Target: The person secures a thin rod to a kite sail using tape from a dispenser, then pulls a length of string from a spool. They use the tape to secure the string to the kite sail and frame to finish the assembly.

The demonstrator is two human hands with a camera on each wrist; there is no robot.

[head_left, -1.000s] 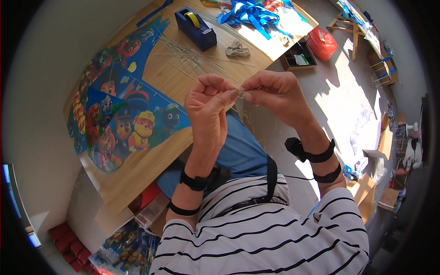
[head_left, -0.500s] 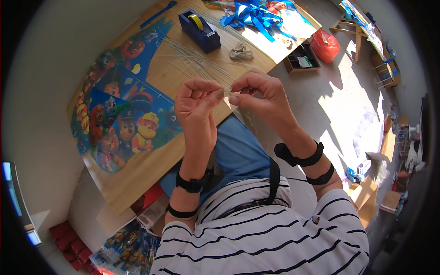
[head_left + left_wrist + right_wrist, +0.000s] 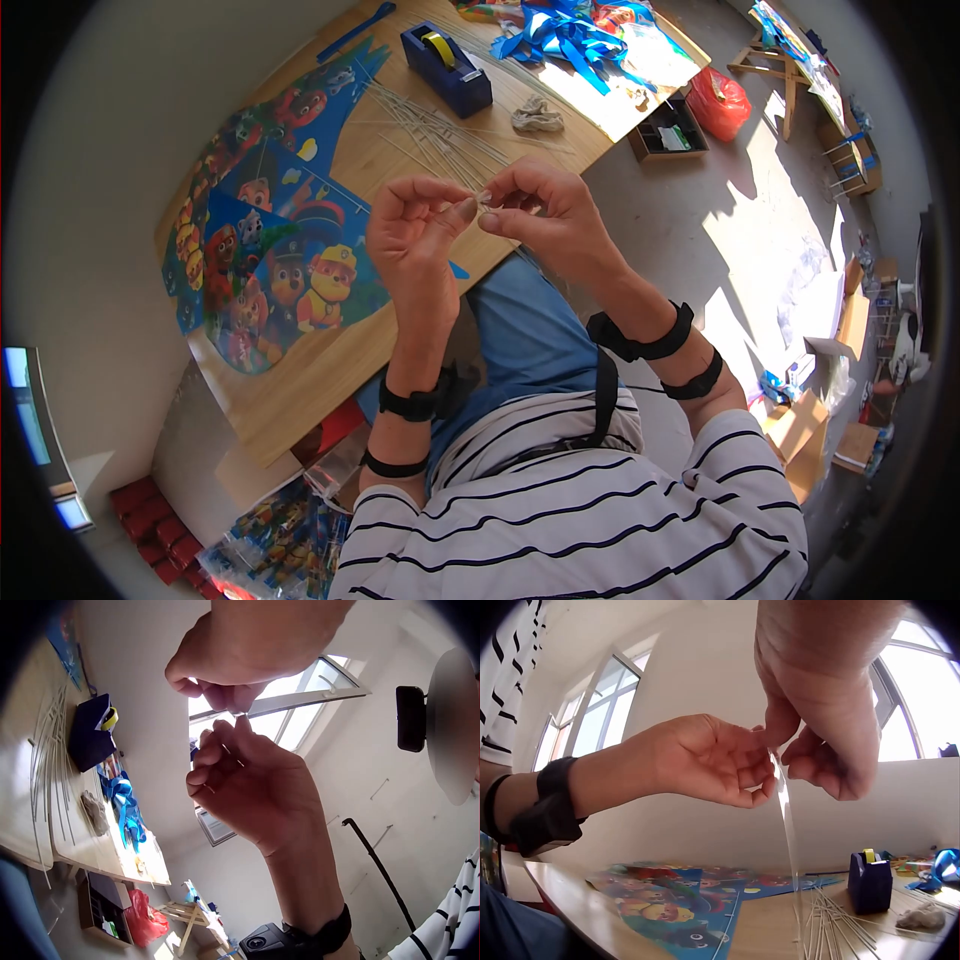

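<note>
Over the table's front edge, the left hand (image 3: 415, 230) and right hand (image 3: 545, 210) meet fingertip to fingertip. Between thumb and finger, each pinches the top end of a thin, clear, shiny strip (image 3: 783, 799). In the right wrist view the strip hangs straight down from the fingertips, in front of the table. Its pinched end is mostly covered by the fingers. Left of the hands lie blue printed sheets (image 3: 335, 285) with cartoon dogs, one overlapping another. Several thin whitish rods (image 3: 430, 130) lie loosely piled just beyond the hands.
A dark blue tape dispenser (image 3: 447, 70) with yellow tape stands behind the rods, near a crumpled greyish bundle (image 3: 537, 115). Blue ribbons (image 3: 565, 40) are heaped at the far end. A compartmented box (image 3: 668, 130) and a red plastic bag (image 3: 720, 103) sit on the floor to the right.
Both hands have drifted left together across the head view while the table scene shifts slightly right. They still pinch at the same meeting point, with small finger movements.
</note>
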